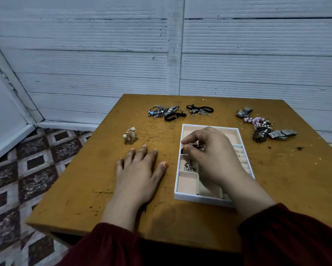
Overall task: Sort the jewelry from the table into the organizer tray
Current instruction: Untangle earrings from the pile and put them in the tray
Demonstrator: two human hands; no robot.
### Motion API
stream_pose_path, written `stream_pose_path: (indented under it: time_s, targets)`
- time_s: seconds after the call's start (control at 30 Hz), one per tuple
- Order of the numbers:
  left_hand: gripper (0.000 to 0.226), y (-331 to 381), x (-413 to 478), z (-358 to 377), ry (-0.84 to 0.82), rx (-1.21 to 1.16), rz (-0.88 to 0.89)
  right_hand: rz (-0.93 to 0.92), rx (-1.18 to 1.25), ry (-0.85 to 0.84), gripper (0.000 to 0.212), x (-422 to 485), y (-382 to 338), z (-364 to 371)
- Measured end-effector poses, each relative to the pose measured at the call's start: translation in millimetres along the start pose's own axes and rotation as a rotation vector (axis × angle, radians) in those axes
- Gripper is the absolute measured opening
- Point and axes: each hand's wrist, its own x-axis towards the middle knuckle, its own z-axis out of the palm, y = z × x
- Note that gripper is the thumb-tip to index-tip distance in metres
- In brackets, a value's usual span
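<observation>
Jewelry piece (196, 146) sits pinched in right hand (213, 152) over organizer tray (195, 198).

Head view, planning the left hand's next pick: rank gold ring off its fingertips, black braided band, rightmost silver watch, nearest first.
1. Gold ring, just off the left hand.
2. Black braided band, far centre.
3. Silver watch, far right.
</observation>
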Motion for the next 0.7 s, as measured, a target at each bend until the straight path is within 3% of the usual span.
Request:
stream_pose_path:
  time_s: [0.33,0.7]
  targets:
    - [0.038,6.5,19.0,-20.8,0.106,-0.047,-0.077,-0.084,-0.088,-0.078,0.011,37.9,-13.9,18.7]
    - [0.024,-10.2,78.9,-31.0,0.168,-0.085,-0.045,-0.068,-0.289,-0.158,0.014,90.2,-9.1,45.3]
